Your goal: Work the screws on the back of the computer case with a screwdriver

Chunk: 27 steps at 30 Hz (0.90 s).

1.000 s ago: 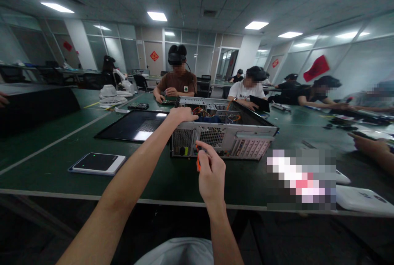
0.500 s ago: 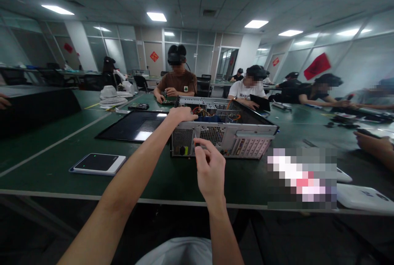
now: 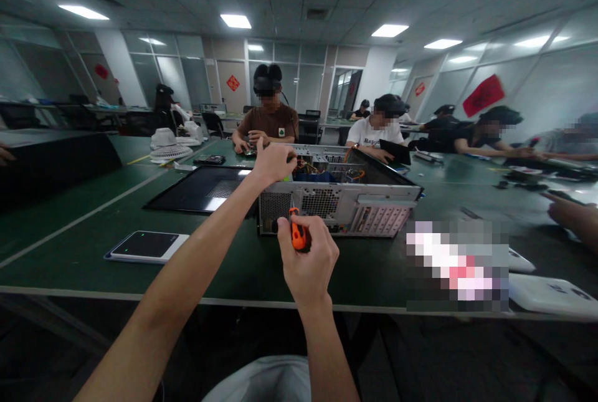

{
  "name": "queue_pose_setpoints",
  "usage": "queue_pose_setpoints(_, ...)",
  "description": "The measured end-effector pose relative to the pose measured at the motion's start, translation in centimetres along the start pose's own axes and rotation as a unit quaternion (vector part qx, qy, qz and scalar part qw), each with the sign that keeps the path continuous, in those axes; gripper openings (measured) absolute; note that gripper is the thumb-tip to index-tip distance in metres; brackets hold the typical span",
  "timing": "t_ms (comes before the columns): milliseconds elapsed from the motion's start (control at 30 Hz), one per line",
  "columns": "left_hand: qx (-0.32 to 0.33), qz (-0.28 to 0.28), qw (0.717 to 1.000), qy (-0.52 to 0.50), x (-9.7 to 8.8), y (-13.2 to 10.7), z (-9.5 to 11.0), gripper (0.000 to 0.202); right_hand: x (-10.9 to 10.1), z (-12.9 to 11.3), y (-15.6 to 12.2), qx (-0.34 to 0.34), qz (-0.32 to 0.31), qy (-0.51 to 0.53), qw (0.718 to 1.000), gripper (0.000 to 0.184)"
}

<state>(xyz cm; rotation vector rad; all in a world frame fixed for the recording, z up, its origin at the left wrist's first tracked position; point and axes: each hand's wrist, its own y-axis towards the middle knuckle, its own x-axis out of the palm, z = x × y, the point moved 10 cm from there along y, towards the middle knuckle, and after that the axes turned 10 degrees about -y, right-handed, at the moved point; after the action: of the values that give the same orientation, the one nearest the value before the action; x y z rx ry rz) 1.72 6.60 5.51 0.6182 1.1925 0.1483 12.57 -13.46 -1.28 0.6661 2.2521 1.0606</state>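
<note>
An opened computer case [image 3: 334, 189] lies on its side before me, its rear panel facing me and coloured cables showing inside. My left hand [image 3: 275, 162] is at its near left corner, above the power supply's mesh [image 3: 270, 205]. Its fingers are bent and their tips are hidden, so I cannot make out what they grip. In front of the panel, my right hand [image 3: 311, 258] is closed on an orange and black screwdriver [image 3: 299, 237]. The shaft points at the rear panel; whether its tip touches is unclear.
A black side panel [image 3: 200, 190] lies left of the case. Nearer me is a white and black device [image 3: 147, 246]. White objects [image 3: 546, 295] lie at the right, beside a blurred-out patch. Across the green table [image 3: 224, 274], several people work; a small fan [image 3: 169, 151] stands at far left.
My left hand has risen a little and its fingers have bent. My right hand has turned and shifted slightly left and down, so the orange screwdriver handle now shows.
</note>
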Motion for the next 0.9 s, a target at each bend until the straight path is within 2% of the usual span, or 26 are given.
queue_pose_setpoints(67, 0.056, 0.145, 0.987, -0.029, -3.3, -1.8, 1.3, 0.030, -0.2, -0.1, 0.0, -0.025, 0.007, 0.020, 0.999, 0.016)
queue_pose_setpoints(100, 0.076, 0.200, 0.976, -0.042, -4.3, -3.0, 1.7, 0.029, -0.2, 0.0, 0.0, -0.029, 0.004, 0.030, 0.999, 0.016)
queue_pose_setpoints(167, 0.108, 0.267, 0.956, -0.062, -5.0, -5.7, 2.0, 0.028, -0.1, 0.4, 0.0, -0.024, -0.008, 0.048, 0.999, 0.017)
queue_pose_setpoints(233, 0.150, 0.274, 0.947, -0.070, -3.9, -8.1, 2.3, 0.026, -0.1, 0.7, 0.0, -0.009, -0.018, 0.057, 0.998, 0.018)
queue_pose_setpoints(367, 0.244, 0.188, 0.949, -0.068, 0.5, -11.1, 3.3, 0.022, -0.5, 1.0, 0.1, 0.022, -0.013, 0.062, 0.998, 0.015)
queue_pose_setpoints(433, 0.260, 0.170, 0.948, -0.065, 1.7, -11.4, 3.7, 0.025, -0.4, 0.9, 0.2, 0.024, -0.022, 0.080, 0.996, 0.012)
queue_pose_setpoints(567, 0.230, 0.204, 0.949, -0.070, 1.2, -10.1, 4.5, 0.033, 0.4, 0.4, 0.3, 0.014, -0.054, 0.130, 0.990, 0.010)
queue_pose_setpoints(700, 0.213, 0.179, 0.959, -0.061, 1.2, -8.7, 5.4, 0.033, 0.0, 0.8, 0.1, 0.025, -0.035, 0.169, 0.985, 0.009)
queue_pose_setpoints(767, 0.214, 0.172, 0.960, -0.058, 1.4, -8.6, 5.4, 0.032, 0.1, 1.0, -0.1, 0.031, -0.042, 0.193, 0.980, 0.016)
queue_pose_setpoints(900, 0.216, 0.200, 0.954, -0.058, 1.8, -9.0, 5.0, 0.031, 1.0, 1.9, -0.7, 0.043, -0.051, 0.269, 0.961, 0.031)
